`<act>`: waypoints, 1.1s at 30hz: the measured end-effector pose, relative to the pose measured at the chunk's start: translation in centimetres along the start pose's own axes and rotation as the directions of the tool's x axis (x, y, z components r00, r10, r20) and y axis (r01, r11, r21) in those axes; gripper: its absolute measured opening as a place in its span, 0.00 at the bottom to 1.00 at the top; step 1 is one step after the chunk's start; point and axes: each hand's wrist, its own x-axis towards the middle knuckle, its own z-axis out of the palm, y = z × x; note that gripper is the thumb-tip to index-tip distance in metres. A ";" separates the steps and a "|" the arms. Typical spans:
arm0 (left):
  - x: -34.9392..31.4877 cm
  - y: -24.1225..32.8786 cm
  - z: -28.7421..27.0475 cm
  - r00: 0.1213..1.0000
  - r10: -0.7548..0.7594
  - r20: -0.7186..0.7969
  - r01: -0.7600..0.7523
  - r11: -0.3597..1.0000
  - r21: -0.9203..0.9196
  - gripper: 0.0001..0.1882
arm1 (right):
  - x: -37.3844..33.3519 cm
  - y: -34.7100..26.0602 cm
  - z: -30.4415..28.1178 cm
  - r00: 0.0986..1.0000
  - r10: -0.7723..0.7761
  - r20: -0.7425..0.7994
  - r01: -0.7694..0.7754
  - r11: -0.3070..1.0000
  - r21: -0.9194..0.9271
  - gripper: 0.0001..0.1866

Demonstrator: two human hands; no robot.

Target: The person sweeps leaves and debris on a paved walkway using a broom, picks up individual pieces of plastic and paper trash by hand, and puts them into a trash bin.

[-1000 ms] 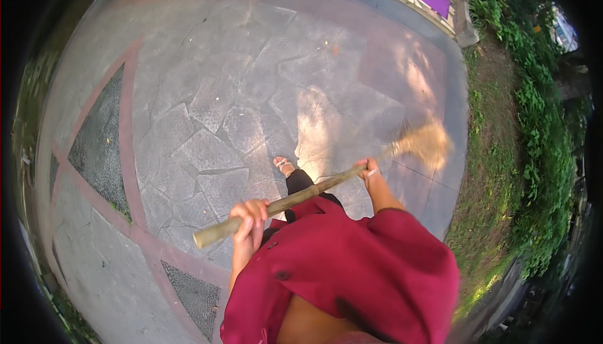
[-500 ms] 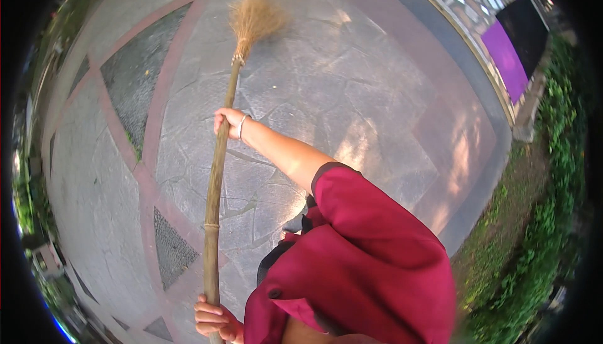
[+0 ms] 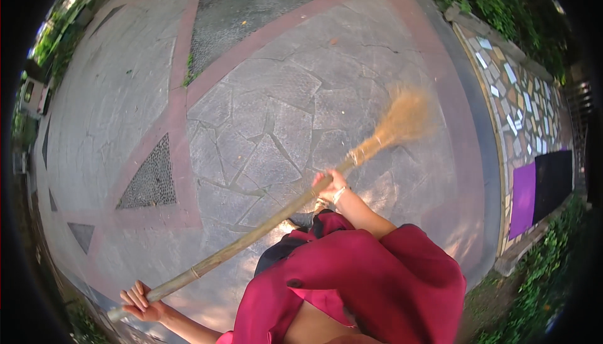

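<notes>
A straw broom with a long bamboo handle (image 3: 251, 236) slants across my front, from low on the left up to the right. Its bristle head (image 3: 402, 118) is smeared by motion over the stone paving (image 3: 270, 124). My right hand (image 3: 329, 184), with a pale bracelet at the wrist, wraps the handle just below the bristles. Close to the handle's butt end, my left hand (image 3: 141, 301) has its thumb and fingers around the pole. Part of a shoe shows below my right hand.
Triangular pebbled panels (image 3: 235, 23) edged with reddish bands are set into the paving. Along the right side runs a kerb (image 3: 487, 136) with a stone mosaic (image 3: 518, 86) and a purple-and-black mat (image 3: 534, 193). Green shrubs (image 3: 487, 5) border it. A white vehicle (image 3: 32, 97) stands far left.
The broom has swung from nearly upright to a slant, its bristles now far to the right. My right hand moved right and closer to me; my left hand moved out left. The view has turned.
</notes>
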 end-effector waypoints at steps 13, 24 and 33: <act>-8.8 16.3 -1.0 0.918 0.392 0.067 -0.395 0.878 0.271 0.17 | 13.9 22.7 9.8 0.898 0.395 0.194 -0.224 0.789 -0.572 0.08; -43.3 32.0 0.3 0.265 0.953 -0.148 -0.498 0.267 0.825 0.20 | 3.8 59.6 -4.0 0.520 0.774 -0.361 -0.632 0.065 -0.772 0.08; -32.8 19.8 17.6 -0.085 0.925 0.370 0.209 -0.347 0.914 0.16 | -1.2 73.8 -19.7 0.275 0.621 -0.734 -0.478 -0.573 -0.665 0.06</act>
